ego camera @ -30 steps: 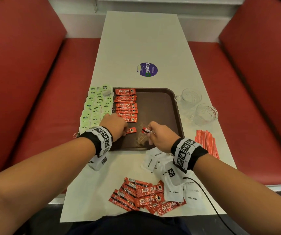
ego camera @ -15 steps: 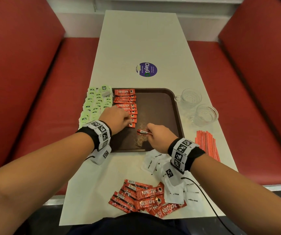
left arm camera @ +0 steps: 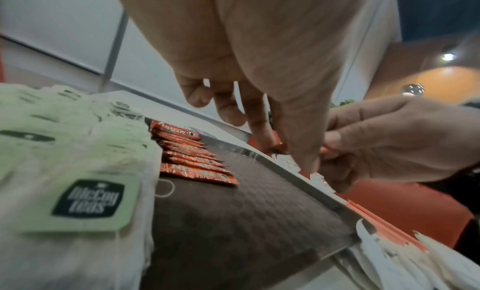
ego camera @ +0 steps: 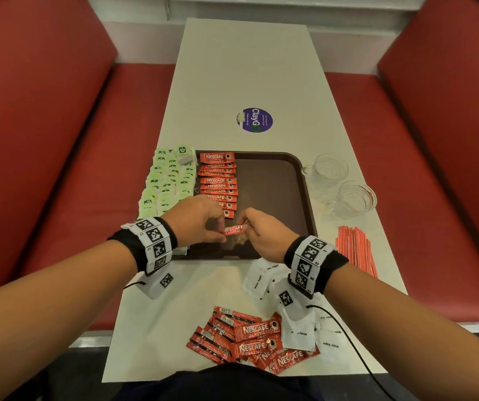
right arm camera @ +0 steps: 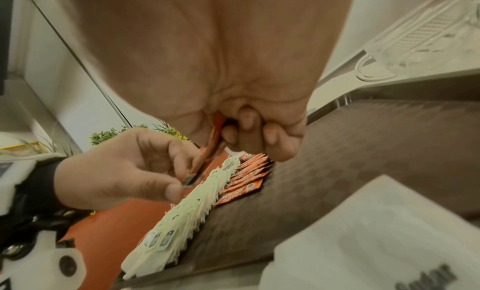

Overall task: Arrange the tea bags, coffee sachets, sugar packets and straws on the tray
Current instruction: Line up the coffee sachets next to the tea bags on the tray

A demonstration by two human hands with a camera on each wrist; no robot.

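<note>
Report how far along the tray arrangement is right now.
Done: tea bags lined along the tray's left edge, a column of coffee sachets beside them. In hand: the left hand and right hand each pinch an end of one sachet over the tray. Left: loose sachets, sugar packets and straws on the table.

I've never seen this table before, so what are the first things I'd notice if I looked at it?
First, two hands meet over the near part of the brown tray: the left hand and right hand both pinch one red coffee sachet. Behind them, a neat column of red sachets lies on the tray's left side, with pale green tea bags beside it. Nearest the person, a loose pile of red sachets and white sugar packets waits on the table.
</note>
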